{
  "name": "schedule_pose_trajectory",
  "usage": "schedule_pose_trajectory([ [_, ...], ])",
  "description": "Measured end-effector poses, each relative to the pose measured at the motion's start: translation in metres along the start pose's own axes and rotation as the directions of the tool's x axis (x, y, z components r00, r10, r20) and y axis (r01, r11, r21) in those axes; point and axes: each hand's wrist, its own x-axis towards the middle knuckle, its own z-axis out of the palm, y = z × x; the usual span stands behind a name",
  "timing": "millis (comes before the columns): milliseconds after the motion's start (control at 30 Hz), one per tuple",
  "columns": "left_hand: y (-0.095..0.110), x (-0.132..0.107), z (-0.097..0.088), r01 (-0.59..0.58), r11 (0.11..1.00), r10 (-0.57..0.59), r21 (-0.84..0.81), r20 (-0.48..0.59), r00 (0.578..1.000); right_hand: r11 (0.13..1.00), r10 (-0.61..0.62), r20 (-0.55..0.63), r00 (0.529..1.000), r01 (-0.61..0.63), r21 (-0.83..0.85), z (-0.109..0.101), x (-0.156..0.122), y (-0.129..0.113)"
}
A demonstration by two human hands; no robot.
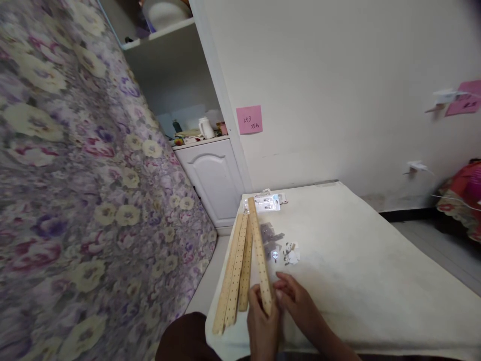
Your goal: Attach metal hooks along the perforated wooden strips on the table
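Note:
My left hand (261,323) is wrapped round the near end of a pale wooden strip (259,250) with rows of small dark holes. The strip is raised at a slant over the table, its far end pointing away from me. My right hand (298,301) is close beside the strip's near end, fingers curled and pressed together. What they pinch, if anything, is too small to make out. To the left, several similar perforated wooden strips (235,271) lie side by side along the table's edge.
Small dark metal pieces and white scraps (291,253) lie beyond my right hand, near clear plastic bags (269,235). Blister packs (268,203) lie at the table's (356,260) far end. A floral curtain (93,200) hangs left; a white cabinet (214,175) stands behind.

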Motion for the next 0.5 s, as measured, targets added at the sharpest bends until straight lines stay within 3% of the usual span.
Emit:
schedule_pose_trajectory([
  [67,0.003,-0.016,0.016,-0.001,0.995,0.009,-0.103,0.075,0.997,0.998,-0.003,-0.048,0.999,0.006,0.059,-0.002,-0.001,-0.009],
  [233,0.002,-0.038,0.039,-0.106,0.985,0.133,-0.134,0.212,0.968,0.998,0.06,-0.175,0.983,-0.056,0.027,-0.022,-0.01,-0.018],
  [400,-0.006,-0.039,0.033,-0.278,0.949,0.316,-0.152,0.406,0.858,0.995,0.042,-0.131,0.991,-0.053,-0.083,-0.064,-0.02,-0.023],
  [500,-0.007,-0.029,0.022,-0.267,0.95,0.309,-0.162,0.355,0.882,0.963,0.004,-0.065,0.998,-0.021,-0.268,-0.093,-0.03,-0.019],
])
